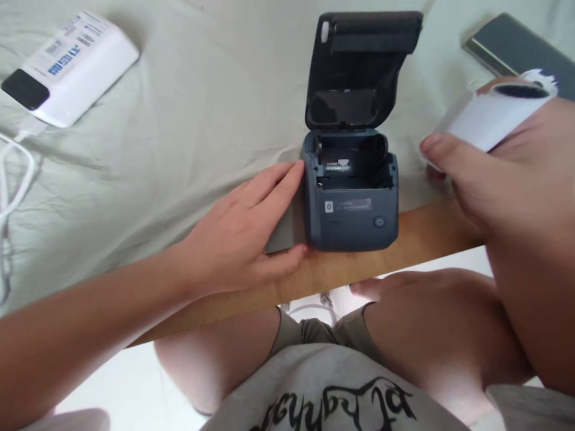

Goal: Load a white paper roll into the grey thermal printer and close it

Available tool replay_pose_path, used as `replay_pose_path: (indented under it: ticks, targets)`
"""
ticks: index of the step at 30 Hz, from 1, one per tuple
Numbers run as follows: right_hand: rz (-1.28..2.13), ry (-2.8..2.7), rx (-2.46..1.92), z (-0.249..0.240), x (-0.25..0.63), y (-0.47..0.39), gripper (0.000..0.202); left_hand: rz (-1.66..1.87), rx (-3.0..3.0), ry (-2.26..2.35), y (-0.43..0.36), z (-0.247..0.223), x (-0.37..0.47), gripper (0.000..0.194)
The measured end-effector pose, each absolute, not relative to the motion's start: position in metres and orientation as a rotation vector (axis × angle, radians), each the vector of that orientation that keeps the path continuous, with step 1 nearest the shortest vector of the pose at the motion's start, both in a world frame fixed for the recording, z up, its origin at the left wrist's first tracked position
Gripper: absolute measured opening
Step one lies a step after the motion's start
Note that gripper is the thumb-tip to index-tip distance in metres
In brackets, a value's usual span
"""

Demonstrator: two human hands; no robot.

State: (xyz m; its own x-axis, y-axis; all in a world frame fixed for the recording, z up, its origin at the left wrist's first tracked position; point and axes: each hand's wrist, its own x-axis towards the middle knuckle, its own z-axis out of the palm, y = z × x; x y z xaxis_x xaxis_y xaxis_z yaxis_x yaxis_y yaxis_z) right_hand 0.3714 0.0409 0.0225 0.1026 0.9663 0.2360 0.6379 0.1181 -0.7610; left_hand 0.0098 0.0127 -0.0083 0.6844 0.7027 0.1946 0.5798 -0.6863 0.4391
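A dark blue-grey label printer (353,221) stands near the wooden edge, its black lid (363,66) raised and its paper bay (353,157) exposed with no roll inside. My left hand (251,221) lies against the printer's left side, fingers stretched out, fingertips touching the casing. To the right of the printer, my right hand (485,173) grips a white paper roll (492,120). The roll's dark core opening shows at its upper end, and a ragged strip of paper sticks up there. Some of the right fingers are hidden behind the roll.
A white power bank-like device (92,69) with a dark end and a white cable (20,155) lies at upper left. A dark flat slab (521,51) lies at upper right. Pale green cloth (202,90) covers the surface behind a wooden edge (251,290).
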Motion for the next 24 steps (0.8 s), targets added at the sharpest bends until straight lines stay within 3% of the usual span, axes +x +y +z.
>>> replay_pose_path:
  ticks: [5, 10, 15, 24]
  targets:
    - [0.355, -1.849, -1.640, 0.033, 0.379, 0.026, 0.086, 0.433, 2.629, 0.908, 0.012, 0.004, -0.001, 0.095]
    - [0.475, -1.962, -1.562, 0.010, 0.403, 0.016, 0.064, 0.371, 2.690, 0.912, 0.002, 0.015, -0.001, 0.092]
    - [0.484, -1.986, -1.667, 0.001, 0.417, 0.027, 0.063, 0.327, 2.387, 1.254, 0.009, 0.022, 0.040, 0.112]
    - [0.542, -1.991, -1.657, 0.008, 0.411, 0.019, 0.061, 0.359, 2.371, 1.222, -0.004, 0.028, 0.029, 0.117]
